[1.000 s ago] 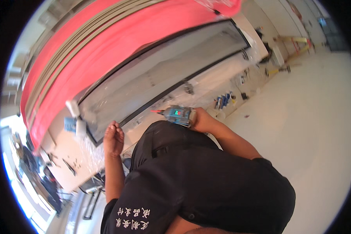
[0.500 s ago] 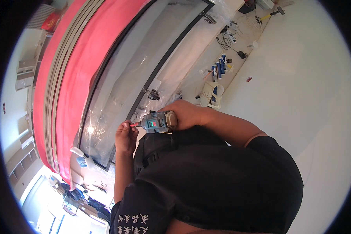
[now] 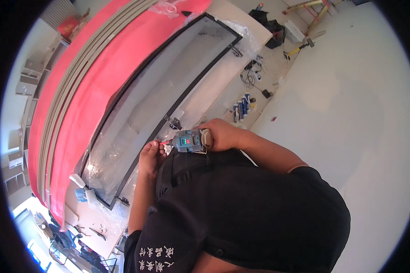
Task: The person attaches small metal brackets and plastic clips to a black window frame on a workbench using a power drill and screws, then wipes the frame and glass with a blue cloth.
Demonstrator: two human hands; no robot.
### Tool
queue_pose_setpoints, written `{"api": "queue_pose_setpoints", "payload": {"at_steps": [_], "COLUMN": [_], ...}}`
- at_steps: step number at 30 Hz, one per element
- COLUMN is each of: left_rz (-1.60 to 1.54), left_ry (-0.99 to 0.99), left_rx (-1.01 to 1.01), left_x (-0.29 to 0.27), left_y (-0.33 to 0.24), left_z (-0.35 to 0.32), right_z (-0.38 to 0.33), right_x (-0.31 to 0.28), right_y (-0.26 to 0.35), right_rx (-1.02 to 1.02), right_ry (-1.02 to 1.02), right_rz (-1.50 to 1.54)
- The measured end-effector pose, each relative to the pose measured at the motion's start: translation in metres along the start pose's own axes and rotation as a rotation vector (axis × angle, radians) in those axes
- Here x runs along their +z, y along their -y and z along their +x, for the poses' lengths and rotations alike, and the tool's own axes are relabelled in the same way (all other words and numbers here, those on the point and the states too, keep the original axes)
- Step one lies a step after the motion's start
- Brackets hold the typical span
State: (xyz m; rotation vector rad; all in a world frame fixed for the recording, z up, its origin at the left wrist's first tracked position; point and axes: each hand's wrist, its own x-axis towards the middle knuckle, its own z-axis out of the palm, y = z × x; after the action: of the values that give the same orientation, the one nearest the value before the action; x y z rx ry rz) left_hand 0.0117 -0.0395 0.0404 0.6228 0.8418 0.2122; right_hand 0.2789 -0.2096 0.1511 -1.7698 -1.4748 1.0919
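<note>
My right hand (image 3: 224, 135) is wrapped round a teal and grey cordless driver (image 3: 187, 141) that points left, with small lights glowing on it. At its nose, my left hand (image 3: 151, 157) pinches the red bit (image 3: 164, 143) between thumb and fingers. Just beyond both hands lies a long glass door panel (image 3: 141, 107) with a black frame, partly covered in clear plastic film. Dark hinges sit along its near edge: a middle hinge (image 3: 173, 123) close to the driver, a far hinge (image 3: 236, 52) and a lower hinge (image 3: 122, 201). The hinges touch nothing of mine.
Red sheeting (image 3: 95, 82) with long beige strips (image 3: 73, 73) runs past the panel. A white-handled tool (image 3: 84, 189) rests on its lower end. Sealant tubes (image 3: 241, 108), cables (image 3: 250, 79), a hammer (image 3: 300, 48) and a yellow ladder (image 3: 312, 11) are by the white wall (image 3: 341, 113).
The view has shifted, bringing the ladder, black bag and lower hinge into sight. Both hands keep the same hold on the driver and its bit.
</note>
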Motion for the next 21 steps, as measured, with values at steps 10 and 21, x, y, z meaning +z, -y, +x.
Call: {"api": "queue_pose_setpoints", "payload": {"at_steps": [10,21], "left_rz": [-0.176,0.384], "left_ry": [0.031,-0.411], "left_rx": [0.127,0.018], "left_x": [0.084,0.208], "left_y": [-0.013,0.028], "left_z": [0.07,0.259], "right_z": [0.018,0.007], "right_x": [-0.073,-0.308], "right_y": [-0.075,-0.263], "right_rx": [-0.042,0.307], "right_ry": [-0.063,-0.308], "right_rz": [0.165,0.126]}}
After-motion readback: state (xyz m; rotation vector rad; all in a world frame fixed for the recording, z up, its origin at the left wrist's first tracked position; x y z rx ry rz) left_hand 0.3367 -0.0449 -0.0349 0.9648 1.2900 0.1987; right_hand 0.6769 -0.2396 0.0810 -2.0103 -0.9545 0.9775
